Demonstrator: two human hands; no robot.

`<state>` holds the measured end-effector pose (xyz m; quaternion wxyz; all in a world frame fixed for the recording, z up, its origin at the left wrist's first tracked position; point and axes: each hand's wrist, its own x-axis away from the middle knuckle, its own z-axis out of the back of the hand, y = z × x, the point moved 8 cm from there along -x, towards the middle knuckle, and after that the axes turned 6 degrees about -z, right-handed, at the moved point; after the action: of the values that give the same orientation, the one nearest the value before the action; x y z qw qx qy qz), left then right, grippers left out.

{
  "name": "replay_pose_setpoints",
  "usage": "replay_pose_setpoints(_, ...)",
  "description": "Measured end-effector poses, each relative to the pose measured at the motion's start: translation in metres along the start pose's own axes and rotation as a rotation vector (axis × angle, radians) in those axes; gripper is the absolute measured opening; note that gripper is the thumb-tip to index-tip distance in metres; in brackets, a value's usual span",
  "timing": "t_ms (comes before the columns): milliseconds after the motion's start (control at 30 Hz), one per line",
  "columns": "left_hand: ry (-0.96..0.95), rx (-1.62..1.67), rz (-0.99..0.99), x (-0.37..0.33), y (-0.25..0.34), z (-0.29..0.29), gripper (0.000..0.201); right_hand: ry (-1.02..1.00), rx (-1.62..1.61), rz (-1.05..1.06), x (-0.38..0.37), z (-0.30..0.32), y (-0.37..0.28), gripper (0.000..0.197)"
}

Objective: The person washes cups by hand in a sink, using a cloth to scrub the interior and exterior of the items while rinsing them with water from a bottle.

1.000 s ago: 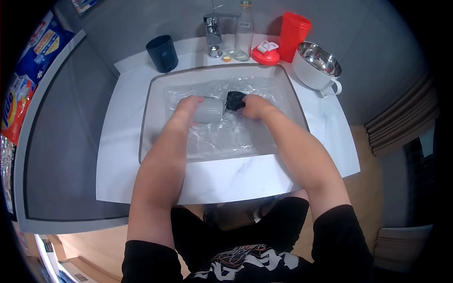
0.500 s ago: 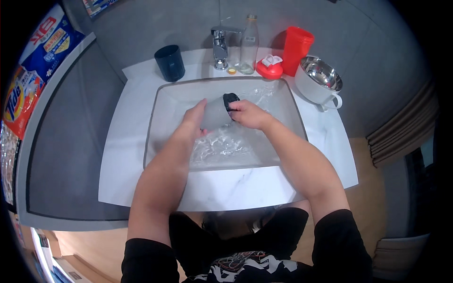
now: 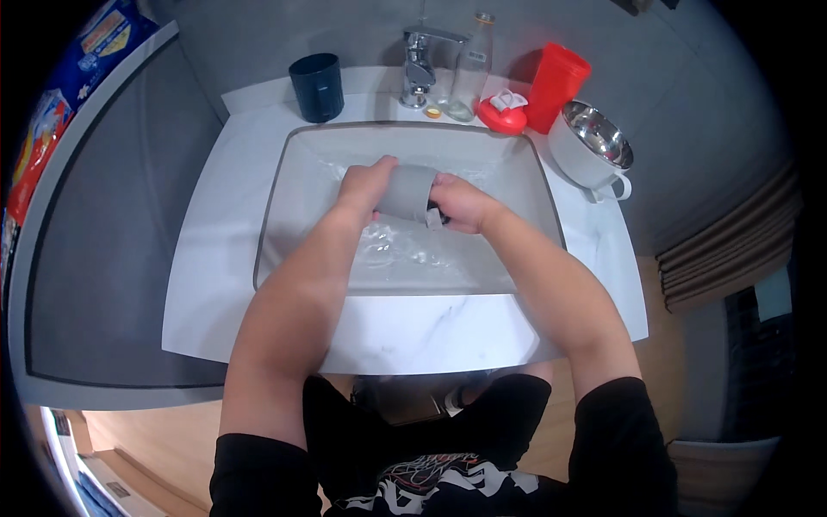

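A grey cup (image 3: 407, 193) lies on its side over the water in the sink (image 3: 491, 280). At its left end, my left hand (image 3: 366, 185) is closed around it, thumb on top. My right hand (image 3: 461, 202) is at the cup's right end, fingers curled in at the rim around something black (image 3: 441, 212). Most of that black piece is hidden by the hand, so its kind is unclear. A small light grey tab (image 3: 433, 219) shows beside it, below the rim.
Behind the sink stand a dark blue tumbler (image 3: 316, 89), a chrome faucet (image 3: 419, 69), a glass bottle (image 3: 473, 73), a yellow cap (image 3: 432, 112), a red lid (image 3: 502, 114) and a red cup (image 3: 556, 86). A white steel-lined mug (image 3: 590, 151) sits on the right of the counter (image 3: 413, 336).
The cup has turned so more of its grey side shows, and the black piece is now mostly covered by my right hand. The whole view has shifted slightly.
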<state>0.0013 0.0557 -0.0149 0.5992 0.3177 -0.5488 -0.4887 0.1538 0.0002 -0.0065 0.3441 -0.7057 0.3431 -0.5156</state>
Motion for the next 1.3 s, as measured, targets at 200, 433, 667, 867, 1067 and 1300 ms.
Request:
replay_pose_setpoints(200,-0.121,-0.008,0.161,0.011,-0.010,-0.006,0.048,-0.113,1.190,0.318,-0.002,-0.017,0.000,0.033)
replay_pose_setpoints(433,-0.056,-0.010,-0.014,-0.008,-0.005,0.000,0.053,-0.055,0.815,0.275,-0.003,-0.007,-0.012,0.019)
replay_pose_setpoints(667,-0.024,0.030,-0.020,0.002,0.004,-0.006,0.057,0.050,0.376,0.037,-0.010,0.022,-0.006,0.022)
replay_pose_setpoints(867,0.065,0.050,0.028,-0.003,-0.002,0.011,0.057,0.502,0.737,0.220,0.030,0.016,-0.052,0.061)
replay_pose_setpoints(1067,-0.053,0.080,0.010,0.012,0.011,-0.012,0.055,0.791,0.843,0.229,0.009,0.054,-0.045,0.090)
replay_pose_setpoints(1300,0.121,0.099,-0.444,0.006,0.036,-0.009,0.045,0.121,-0.062,-0.193,-0.023,0.032,0.028,0.050)
